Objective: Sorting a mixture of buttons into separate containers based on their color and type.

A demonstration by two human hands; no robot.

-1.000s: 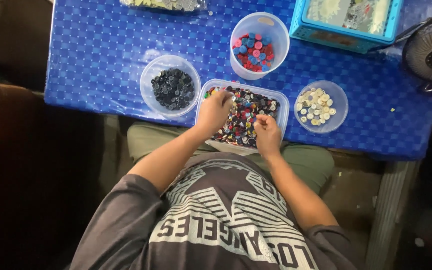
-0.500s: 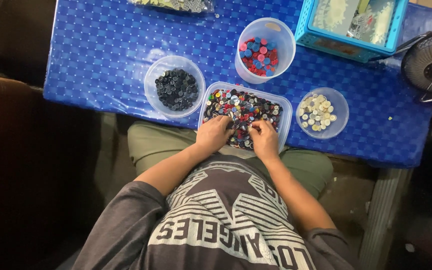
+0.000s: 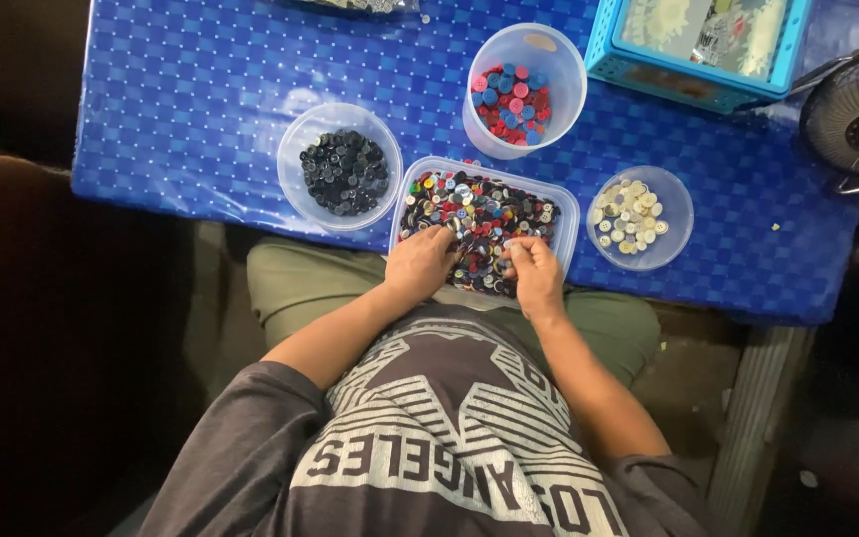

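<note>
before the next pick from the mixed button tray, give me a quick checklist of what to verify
1. Left hand in the clear rectangular plastic tray of mixed coloured buttons: ok, fingers rest on the pile.
2. Right hand in the same tray: ok, at its near edge.
3. A button pinched in either hand: cannot tell, fingers curl over the pile.
4. Round clear tub of dark buttons upright, open: ok.
5. Tall clear cup of red and blue buttons upright: ok.
6. Small round tub of cream buttons on the blue chequered tablecloth, apart from the tray: ok.
</note>
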